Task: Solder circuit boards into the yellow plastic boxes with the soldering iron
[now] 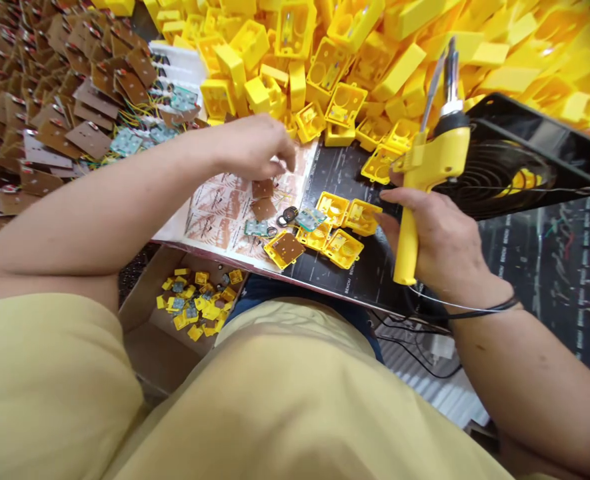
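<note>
My right hand (439, 230) is wrapped round the handle of a yellow soldering gun (432, 163), its metal tip pointing up and away from me. The fingertips of that hand are close to a small yellow case (379, 165). My left hand (259, 147) hovers over a printed sheet (215, 213), fingers loosely bent with a gap at the thumb; I see nothing held there. Just below it lie brown circuit boards (263, 209). Nearer me are a small round speaker (289, 215), a green circuit board (311, 218) and several open yellow cases (343, 248), one with a brown board (288, 247) inside.
A big heap of yellow cases (295, 33) fills the back. Wired brown boards (95, 100) are piled at the left. A black fan (495, 153) stands at the right. Below the table edge sits a cardboard box (149, 347) with yellow parts; cables (425, 360) hang at right.
</note>
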`<state>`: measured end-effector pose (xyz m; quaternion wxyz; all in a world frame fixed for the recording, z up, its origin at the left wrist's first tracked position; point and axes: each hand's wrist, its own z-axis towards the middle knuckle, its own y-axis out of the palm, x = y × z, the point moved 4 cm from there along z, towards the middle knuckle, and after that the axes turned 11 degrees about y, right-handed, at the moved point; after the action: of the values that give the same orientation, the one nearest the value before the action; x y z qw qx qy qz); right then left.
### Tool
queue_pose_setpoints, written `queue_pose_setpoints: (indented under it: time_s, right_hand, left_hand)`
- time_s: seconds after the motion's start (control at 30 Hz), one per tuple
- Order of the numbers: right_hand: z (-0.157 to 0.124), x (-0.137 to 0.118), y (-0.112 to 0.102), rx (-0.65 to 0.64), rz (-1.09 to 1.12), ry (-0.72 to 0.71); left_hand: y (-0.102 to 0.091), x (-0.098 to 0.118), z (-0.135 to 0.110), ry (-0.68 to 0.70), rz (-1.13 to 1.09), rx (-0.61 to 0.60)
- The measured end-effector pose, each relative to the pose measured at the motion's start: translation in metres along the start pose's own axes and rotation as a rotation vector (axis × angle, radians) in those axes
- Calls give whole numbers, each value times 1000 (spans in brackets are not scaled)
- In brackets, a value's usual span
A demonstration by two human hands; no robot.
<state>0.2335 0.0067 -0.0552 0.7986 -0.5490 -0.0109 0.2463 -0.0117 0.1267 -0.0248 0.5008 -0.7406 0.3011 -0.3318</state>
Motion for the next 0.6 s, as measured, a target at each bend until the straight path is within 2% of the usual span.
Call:
queue_pose_setpoints:
  time_s: [0.1,0.2,0.3,0.43,0.6]
  right_hand:
    - [17,-11,11,-71,80,-45]
    - [29,-20,31,-156,128,-92]
    - [28,-24,41,-196,137,-89]
    - [19,-26,35,-191,153,-72]
    - [16,-25,23,-82,181,-40]
  left_hand:
    - [20,-14,-10,-4,47,-109]
    - [29,-15,-14,-52,65,-21]
    - [25,-12,-21,-89,-30,73]
    - [15,-4,-33,-67,-214,141]
    - [19,5,-35,-162,-234,65]
